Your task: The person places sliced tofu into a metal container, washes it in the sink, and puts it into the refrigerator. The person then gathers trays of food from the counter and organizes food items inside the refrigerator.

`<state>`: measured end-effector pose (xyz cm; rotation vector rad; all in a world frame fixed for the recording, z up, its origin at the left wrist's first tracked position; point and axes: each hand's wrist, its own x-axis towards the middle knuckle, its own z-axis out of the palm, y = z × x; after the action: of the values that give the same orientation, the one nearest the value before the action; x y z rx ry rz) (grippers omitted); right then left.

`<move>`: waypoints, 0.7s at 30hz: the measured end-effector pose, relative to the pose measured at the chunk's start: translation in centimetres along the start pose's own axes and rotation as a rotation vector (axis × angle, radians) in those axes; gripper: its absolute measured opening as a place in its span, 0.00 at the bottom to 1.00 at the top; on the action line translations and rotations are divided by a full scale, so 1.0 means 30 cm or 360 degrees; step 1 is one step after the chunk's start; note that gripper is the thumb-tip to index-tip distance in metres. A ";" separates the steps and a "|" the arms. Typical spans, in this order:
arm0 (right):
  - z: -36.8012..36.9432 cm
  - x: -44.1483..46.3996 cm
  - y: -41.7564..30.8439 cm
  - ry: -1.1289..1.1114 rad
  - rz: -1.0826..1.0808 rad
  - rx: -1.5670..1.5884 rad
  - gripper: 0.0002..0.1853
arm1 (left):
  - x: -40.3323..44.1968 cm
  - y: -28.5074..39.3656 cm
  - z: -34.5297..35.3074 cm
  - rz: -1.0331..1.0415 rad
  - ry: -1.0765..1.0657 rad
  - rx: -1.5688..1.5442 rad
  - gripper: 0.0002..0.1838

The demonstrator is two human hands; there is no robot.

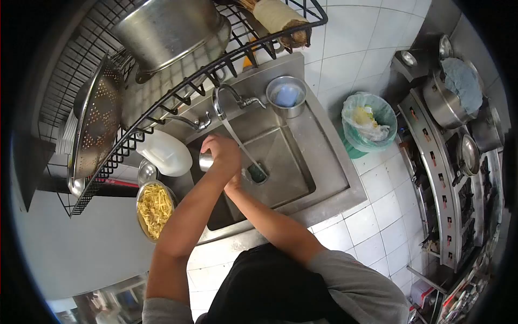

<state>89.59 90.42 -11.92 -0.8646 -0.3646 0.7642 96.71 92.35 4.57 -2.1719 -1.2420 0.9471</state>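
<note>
Head cam | cup (205, 161) just left of frame center, at left hand (222, 150), can't tell if it's gripped | right hand (233, 184) mostly hidden, can't tell either | tap's (217, 102) running, so slippery cup could probably drop into sink (288, 159)

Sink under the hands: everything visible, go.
The sink looks like stainless steel: one rectangular basin, a flat rim, a dark drain opening in the floor. Water runs into it from the curved faucet. A metal bowl stands on its far right corner. The left hand and right hand partly hide the basin's left side.
</note>
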 end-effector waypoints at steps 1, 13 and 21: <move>0.002 -0.004 0.010 -0.0016 0.0027 0.0008 0.23 | 0.001 0.011 -0.001 -0.0024 -0.0005 0.0062 0.26; -0.133 0.106 -0.181 -0.0263 -0.0471 -0.1178 0.17 | 0.026 -0.128 0.174 -0.0041 -0.0027 -0.1468 0.20; -0.254 0.367 -0.455 -0.1079 -0.0743 -0.2018 0.10 | 0.066 0.120 0.421 -0.0353 -0.0469 -0.3363 0.05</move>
<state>107.65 88.66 -5.88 -1.5825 -1.7054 0.2890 89.90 93.03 -6.80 -2.7245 -3.3777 -0.8361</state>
